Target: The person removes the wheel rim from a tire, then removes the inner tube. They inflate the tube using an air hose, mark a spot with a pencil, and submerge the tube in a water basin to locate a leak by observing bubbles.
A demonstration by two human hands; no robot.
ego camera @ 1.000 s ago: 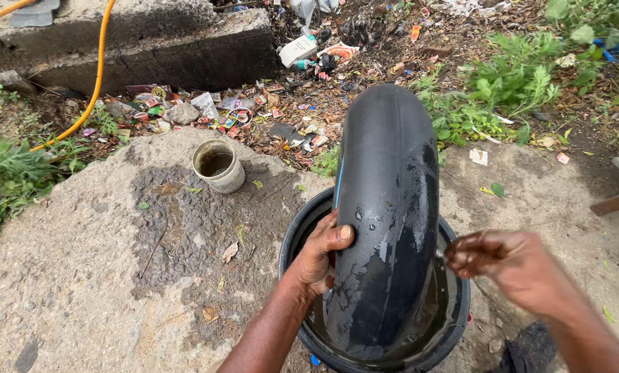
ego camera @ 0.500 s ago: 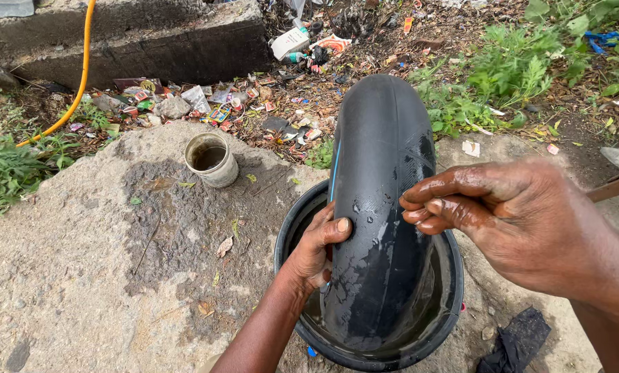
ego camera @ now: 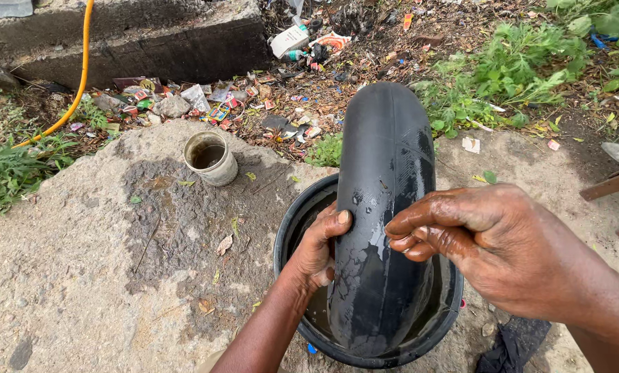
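Down on the ground a black basin stands on a rough concrete slab, and everything else I place from this basin. Inside it stands an inflated black inner tube, upright on its edge, with its lower part dipped in the dark water and its upper curve rising well above the rim. The rubber is wet and shiny on the side toward the person.

The left hand reaches in over the near-left rim of the basin and holds the tube on its left flank; the thumb lies across the front of the rubber, and the other fingers go behind it, so the grip is closed on the tube. The right hand hovers over the right half of the basin, close to the camera. Its fingers are bent and held together, and their tips touch or nearly touch the right side of the tube; I cannot tell if it really grips anything.

Left of the basin and a little behind it, a small dirty tin can stands upright on a damp dark patch of the slab. Farther behind, litter lies along a concrete step, and a yellow hose runs down at the far left. Green weeds grow behind the basin to the right. A dark rag lies just beside the near-right rim.
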